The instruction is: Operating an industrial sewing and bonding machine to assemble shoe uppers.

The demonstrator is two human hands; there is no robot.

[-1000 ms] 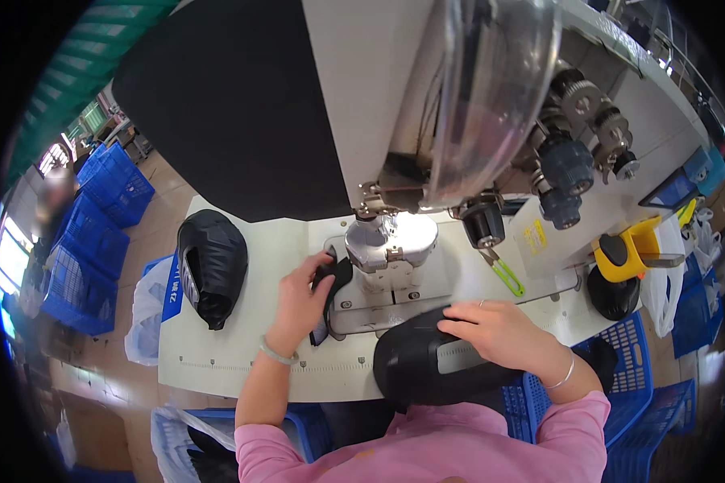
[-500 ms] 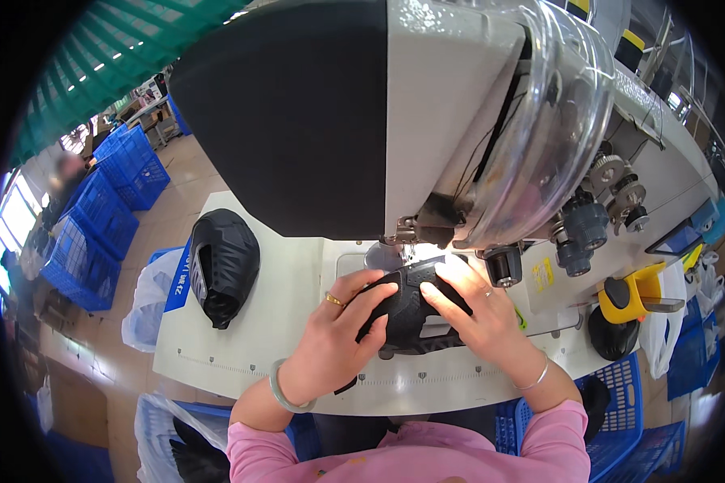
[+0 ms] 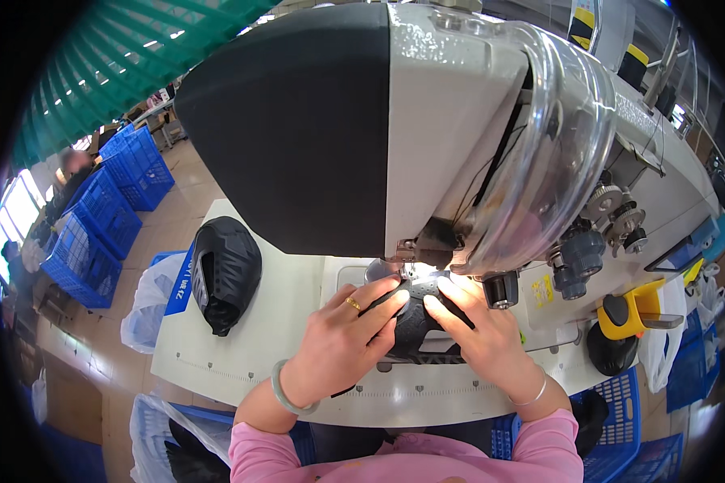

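Head view, present moment. My left hand (image 3: pixel 338 346) and my right hand (image 3: pixel 479 338) both lie flat on a black shoe upper piece (image 3: pixel 415 322), which rests on the white table (image 3: pixel 242 346) directly under the lit needle area (image 3: pixel 419 270) of the large sewing machine (image 3: pixel 427 137). The grip of each hand is a loose, spread press rather than a closed hold: left fingers (image 3: pixel 383 294) reach over the near-left edge of the piece, right fingers (image 3: pixel 447 302) pin its right edge, fingertips close together just before the needle.

Change noted: a second ago the piece sat lower, at the table's front edge under my right hand alone, while my left hand was at the machine bed. Half a second ago both hands had brought it up to the needle. Now my head is nearer and the hands have settled. I judge the piece is positioned and the stitching is about to start or just under way.

Elsewhere: a second black upper (image 3: pixel 225 274) lies apart on the table's left; blue crates (image 3: pixel 105 217) stand beyond.
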